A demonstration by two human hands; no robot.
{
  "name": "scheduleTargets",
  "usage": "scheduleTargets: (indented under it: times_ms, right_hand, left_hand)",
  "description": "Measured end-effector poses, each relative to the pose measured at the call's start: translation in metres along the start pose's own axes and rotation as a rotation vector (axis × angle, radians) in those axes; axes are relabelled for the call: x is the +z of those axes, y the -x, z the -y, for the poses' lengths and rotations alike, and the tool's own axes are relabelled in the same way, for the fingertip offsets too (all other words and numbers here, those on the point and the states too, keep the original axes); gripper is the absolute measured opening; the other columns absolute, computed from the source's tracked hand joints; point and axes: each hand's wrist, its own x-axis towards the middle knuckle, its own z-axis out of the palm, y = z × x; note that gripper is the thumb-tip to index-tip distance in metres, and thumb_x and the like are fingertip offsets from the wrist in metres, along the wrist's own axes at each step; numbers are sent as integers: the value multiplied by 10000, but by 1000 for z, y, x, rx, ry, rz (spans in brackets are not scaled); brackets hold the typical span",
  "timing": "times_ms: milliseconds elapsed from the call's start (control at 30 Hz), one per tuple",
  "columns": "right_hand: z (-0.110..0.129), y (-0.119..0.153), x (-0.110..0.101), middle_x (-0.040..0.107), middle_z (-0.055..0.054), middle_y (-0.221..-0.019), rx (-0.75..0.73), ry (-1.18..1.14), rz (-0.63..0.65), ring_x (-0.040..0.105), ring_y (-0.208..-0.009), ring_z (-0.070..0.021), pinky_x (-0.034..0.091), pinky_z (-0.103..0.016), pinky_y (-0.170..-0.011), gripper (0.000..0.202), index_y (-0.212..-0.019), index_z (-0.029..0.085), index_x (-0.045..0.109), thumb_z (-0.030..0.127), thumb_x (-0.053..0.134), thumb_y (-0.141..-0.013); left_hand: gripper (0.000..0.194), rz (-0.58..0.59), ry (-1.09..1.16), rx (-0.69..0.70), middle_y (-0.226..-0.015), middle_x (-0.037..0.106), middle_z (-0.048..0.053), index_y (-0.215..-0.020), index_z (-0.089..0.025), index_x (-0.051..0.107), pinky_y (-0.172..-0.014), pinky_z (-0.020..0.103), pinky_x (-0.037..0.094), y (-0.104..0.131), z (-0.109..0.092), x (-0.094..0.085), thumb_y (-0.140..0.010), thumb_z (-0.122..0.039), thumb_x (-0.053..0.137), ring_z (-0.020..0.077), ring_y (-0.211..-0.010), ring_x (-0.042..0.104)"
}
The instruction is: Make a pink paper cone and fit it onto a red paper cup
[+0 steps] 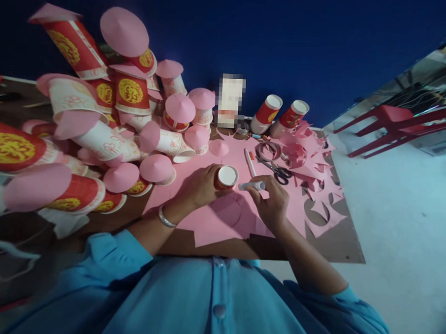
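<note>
My left hand (204,186) is wrapped round a red paper cup (228,177), its white round base facing up. Close to the cup's right side, my right hand (271,198) grips a small white tube (252,186), its tip near the cup's rim. Both hands are above pink paper sheets (213,230) spread on the brown table (340,241). Beyond my right hand lie a white pen (250,162) with a red part beside it and dark-handled scissors (281,175). A small pink cone (219,147) rests on the paper behind the cup.
At left, several paper cups with pink cone tops (132,91) are piled up. Stacked cups (267,112) stand at the back, near a tape roll (243,127). Pink scraps (300,145) cover the right side. A red stool (395,120) is beyond the table.
</note>
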Motion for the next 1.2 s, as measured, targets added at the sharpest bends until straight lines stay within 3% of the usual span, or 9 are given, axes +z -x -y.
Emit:
scheduleTargets:
  times_ms: [133,267,400,567,767,933,1133,1200]
  right_hand:
    - [0,7,-8,747,-36,-871,155,-54,6,690,-753,-174,567,-304,-702,141,-945,227,684,361,691,-989]
    - [-1,10,-10,722,-26,-913,381,-290,-13,670,-765,-155,575,-281,-676,169,-968,223,711,390,693,-978]
    - [-3,12,-5,686,-28,-991,580,-583,-117,679,-828,-160,620,-291,-685,247,-970,225,739,457,780,-894]
    - [-4,13,-5,655,18,-707,729,-781,-132,616,-602,-132,527,-241,-519,346,-981,212,729,513,820,-836]
    - [-4,13,-14,665,25,-717,767,-918,-175,644,-595,-132,502,-234,-498,335,-992,219,700,488,820,-833]
    - [-5,15,-20,645,45,-689,774,-965,-153,645,-595,-127,517,-238,-530,272,-969,223,673,428,811,-853]
    - [2,11,-20,659,34,-637,807,-966,-87,606,-545,-127,497,-252,-518,329,-904,210,683,469,854,-798]
    - [5,9,-18,665,29,-633,809,-978,-62,591,-525,-122,492,-257,-514,331,-889,205,695,478,857,-797]
  left_hand:
    - [661,-35,-50,-39,-1198,743,93,-1260,-248,596,-810,410,557,1,-3,1,-795,-677,785,322,-1045,729]
    - [725,-79,-100,-88,-1194,751,99,-1299,-248,571,-801,417,565,2,-5,-1,-751,-637,843,344,-1033,737]
    - [941,-175,22,-35,-1340,694,144,-1414,-238,471,-993,463,558,1,1,6,-659,-547,942,357,-1225,686]
    - [1024,-222,250,17,-1470,575,187,-1458,-228,368,-1153,504,488,0,10,15,-641,-374,968,327,-1375,591]
    - [845,-171,196,65,-1491,542,167,-1431,-232,414,-1186,494,461,6,-2,-15,-760,-424,891,314,-1415,539]
    - [553,-11,47,-7,-1359,642,95,-1298,-245,544,-1072,446,537,20,-17,-46,-850,-418,819,280,-1280,623]
    - [452,73,-252,-60,-1300,685,106,-1283,-238,613,-1004,487,550,47,-10,-51,-879,-363,771,324,-1189,659]
    - [295,94,-274,-37,-1253,703,111,-1196,-231,666,-982,475,557,51,-5,-49,-915,-309,710,314,-1150,671]
